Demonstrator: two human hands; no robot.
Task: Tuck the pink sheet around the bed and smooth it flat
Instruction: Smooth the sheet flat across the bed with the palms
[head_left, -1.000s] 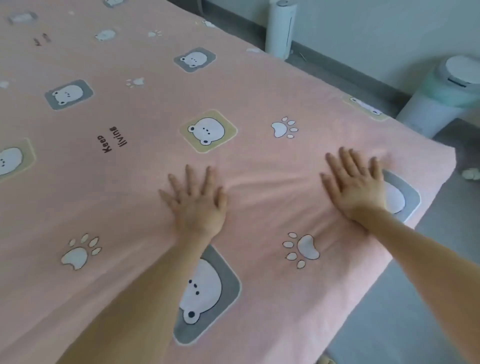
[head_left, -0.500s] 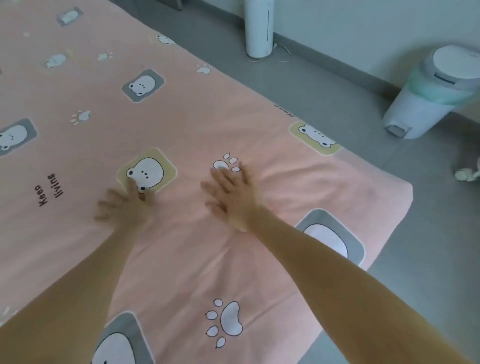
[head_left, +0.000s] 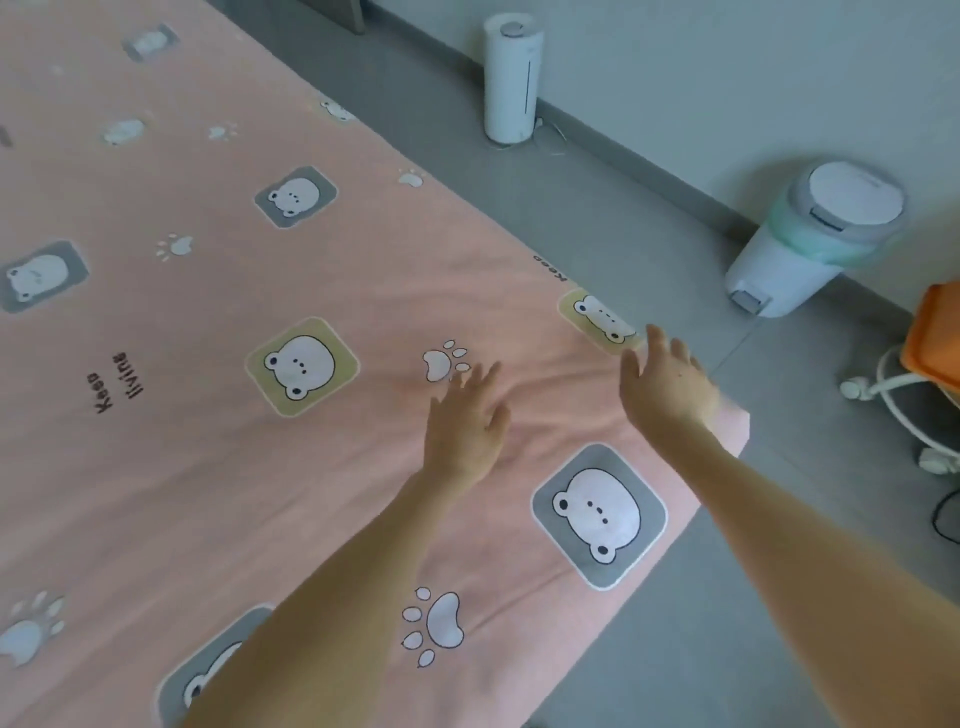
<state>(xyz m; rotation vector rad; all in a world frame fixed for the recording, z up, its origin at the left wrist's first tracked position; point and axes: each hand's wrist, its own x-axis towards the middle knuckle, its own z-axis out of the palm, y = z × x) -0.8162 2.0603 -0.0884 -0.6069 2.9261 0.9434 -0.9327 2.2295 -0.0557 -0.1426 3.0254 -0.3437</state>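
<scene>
Your left hand (head_left: 465, 426) and right hand (head_left: 667, 389) slid toward the pink sheet (head_left: 208, 467) corner.
Both spread open, fingers apart, over the fabric; creases (head_left: 550, 379) lie between them.

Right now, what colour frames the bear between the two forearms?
Grey, around a white bear patch, clearest in the head view.

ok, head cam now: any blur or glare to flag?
Head view: left hand motion-smeared at the fingers, right hand soft-edged too; pink bear-print sheet crisp mid-frame, its prints blurred toward top and left edges; light soft, even, no glare.
</scene>
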